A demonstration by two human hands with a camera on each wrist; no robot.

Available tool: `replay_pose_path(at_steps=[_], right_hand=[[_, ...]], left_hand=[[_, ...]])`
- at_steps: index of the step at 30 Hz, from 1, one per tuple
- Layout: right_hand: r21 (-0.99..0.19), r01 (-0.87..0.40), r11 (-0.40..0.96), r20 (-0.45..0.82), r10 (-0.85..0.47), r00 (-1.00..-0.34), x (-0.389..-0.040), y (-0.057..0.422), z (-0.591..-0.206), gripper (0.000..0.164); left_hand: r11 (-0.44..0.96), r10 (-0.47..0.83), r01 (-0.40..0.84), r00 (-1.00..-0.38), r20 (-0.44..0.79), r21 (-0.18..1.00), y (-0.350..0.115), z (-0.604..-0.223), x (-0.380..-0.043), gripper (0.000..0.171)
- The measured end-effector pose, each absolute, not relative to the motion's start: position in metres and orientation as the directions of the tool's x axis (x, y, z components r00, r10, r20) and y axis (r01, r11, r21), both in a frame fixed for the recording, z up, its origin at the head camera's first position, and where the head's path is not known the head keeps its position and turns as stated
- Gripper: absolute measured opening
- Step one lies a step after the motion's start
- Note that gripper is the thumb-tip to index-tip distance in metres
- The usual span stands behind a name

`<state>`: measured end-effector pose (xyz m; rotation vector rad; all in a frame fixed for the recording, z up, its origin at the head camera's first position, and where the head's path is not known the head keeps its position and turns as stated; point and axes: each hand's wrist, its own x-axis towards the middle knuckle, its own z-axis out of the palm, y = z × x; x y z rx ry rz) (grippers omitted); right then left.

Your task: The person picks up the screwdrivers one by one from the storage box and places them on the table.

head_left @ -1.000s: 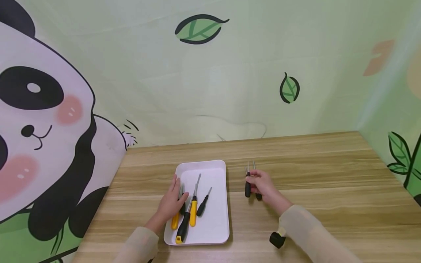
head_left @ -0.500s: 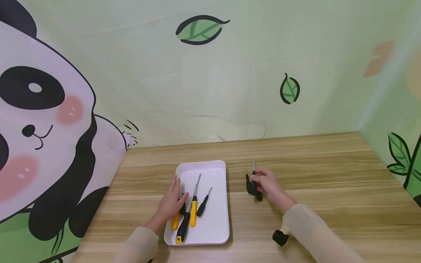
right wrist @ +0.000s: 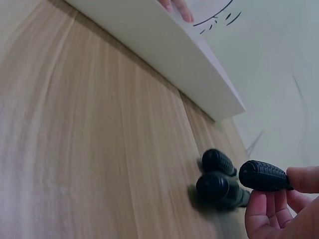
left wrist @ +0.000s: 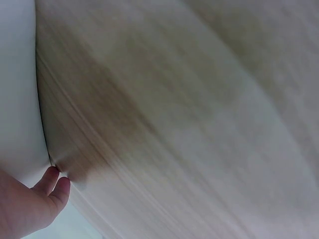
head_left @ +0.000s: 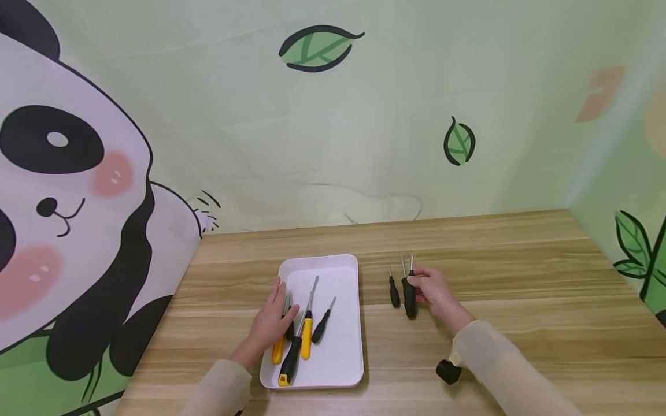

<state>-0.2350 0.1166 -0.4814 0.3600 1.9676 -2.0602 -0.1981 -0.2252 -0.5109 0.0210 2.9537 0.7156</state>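
My right hand [head_left: 434,293] pinches a screwdriver [right wrist: 264,175] by its black ribbed handle, its shaft pointing away from me. Just left of it on the table lie two more black-handled screwdrivers, a small one [head_left: 394,293] and a larger one [right wrist: 219,189], the latter partly covered by the held one in the head view. My left hand [head_left: 272,319] rests on the left rim of a white tray [head_left: 346,346], fingers straight and thumb over the inside. In the tray lie several screwdrivers, among them a yellow-handled one [head_left: 306,338] and a black-and-yellow one [head_left: 291,361].
A wooden table [head_left: 520,277] carries everything. Behind it stands a pale green backdrop [head_left: 374,127] with a panda and leaves. A small black device [head_left: 448,371] is strapped at the right wrist. Inside the tray, a small black screwdriver [head_left: 320,329] lies toward the middle.
My right hand has carried its screwdriver rightward, from over the small lying one to over the larger one's right side. The left hand and the tray stay where they were.
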Motion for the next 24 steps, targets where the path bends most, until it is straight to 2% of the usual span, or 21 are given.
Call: replay_pose_path(at_steps=[24], right_hand=[[-0.896,0.386,0.220,-0.383,0.061,-0.922,-0.245,0.128,-0.498,0.033]], left_hand=[[0.897,0.029,-0.012,-0.996,-0.085,0.442,-0.225,-0.512,-0.198,0.073]])
